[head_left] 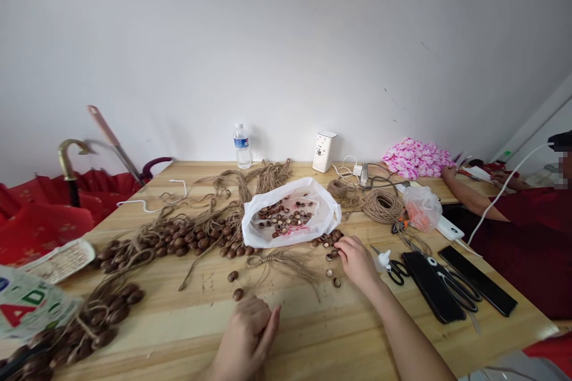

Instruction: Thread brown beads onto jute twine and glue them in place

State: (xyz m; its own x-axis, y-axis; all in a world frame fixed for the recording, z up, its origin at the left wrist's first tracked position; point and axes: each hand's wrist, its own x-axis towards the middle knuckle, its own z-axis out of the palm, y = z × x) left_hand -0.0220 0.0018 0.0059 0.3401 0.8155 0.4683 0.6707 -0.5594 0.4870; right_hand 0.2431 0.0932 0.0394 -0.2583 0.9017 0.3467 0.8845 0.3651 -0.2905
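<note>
My left hand (251, 328) rests low over the table, its fingers curled in and the thumb lying alongside. Whatever is inside that hand is hidden. Two round brown nuts (233, 276) lie just beyond its knuckles. My right hand (356, 263) reaches to the small heap of brown nut shells (326, 242), its fingertips drawn together at a half shell (334, 254). Cut-open shells (336, 282) lie loose beneath it. Left of that hand stands an open white plastic bag (291, 242) with many halved shells inside. A bundle of thin twine (286, 260) lies before the bag.
Nuts strung on twine (179, 238) spread across the left side. Twine coils (382, 206), scissors (456, 286), a glue bottle (384, 259) and two black phones (432, 286) lie right. A water bottle (242, 149) stands behind. Another person's arm (473, 193) reaches in from the right.
</note>
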